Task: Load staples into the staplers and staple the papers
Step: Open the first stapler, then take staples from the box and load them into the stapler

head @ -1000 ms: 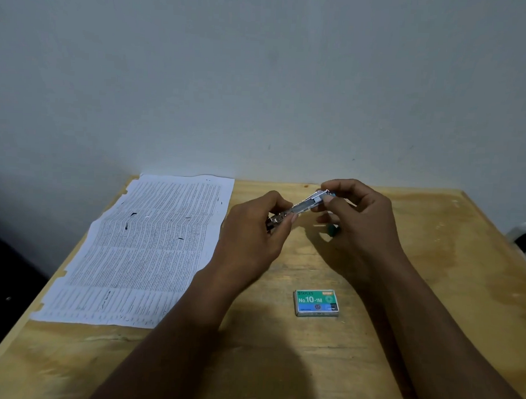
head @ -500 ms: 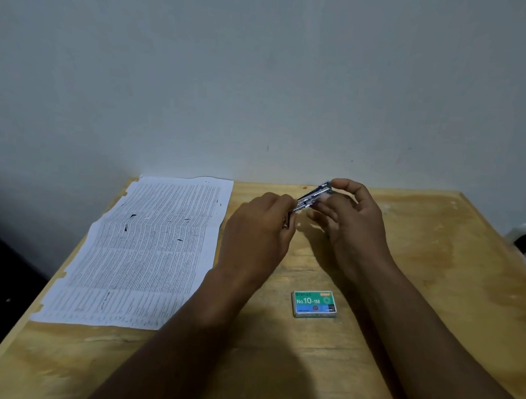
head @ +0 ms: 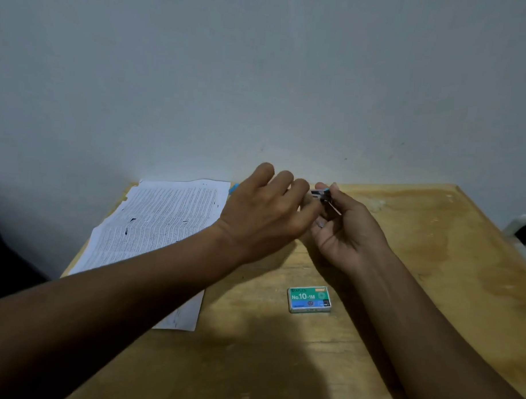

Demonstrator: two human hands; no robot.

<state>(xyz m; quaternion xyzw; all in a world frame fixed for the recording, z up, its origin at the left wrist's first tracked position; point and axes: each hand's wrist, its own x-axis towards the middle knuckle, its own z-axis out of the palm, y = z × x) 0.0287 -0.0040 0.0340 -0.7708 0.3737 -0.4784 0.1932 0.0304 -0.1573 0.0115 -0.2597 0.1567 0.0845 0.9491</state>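
The right hand holds a small stapler above the far middle of the wooden table, palm turned up and fingers curled round it, with the stapler's blue end peeking out by the thumb. The left hand reaches across to the same stapler with its back to the camera. Its outer fingers are loosely spread, and its fingertips meet the stapler. The knuckles hide the thumb and forefinger, so I cannot tell whether it pinches the stapler or only touches it. The two hands are close together, and most of the stapler is covered by them.

A green and blue box of staples lies flat on the table nearer the person, between the two forearms and apart from both. The printed papers lie on the left side of the table, and the left forearm crosses over their near corner. A small blue thing shows at the far right corner of the papers, mostly hidden behind the left hand. A white thing sits off the right edge. A plain pale wall stands behind the table.
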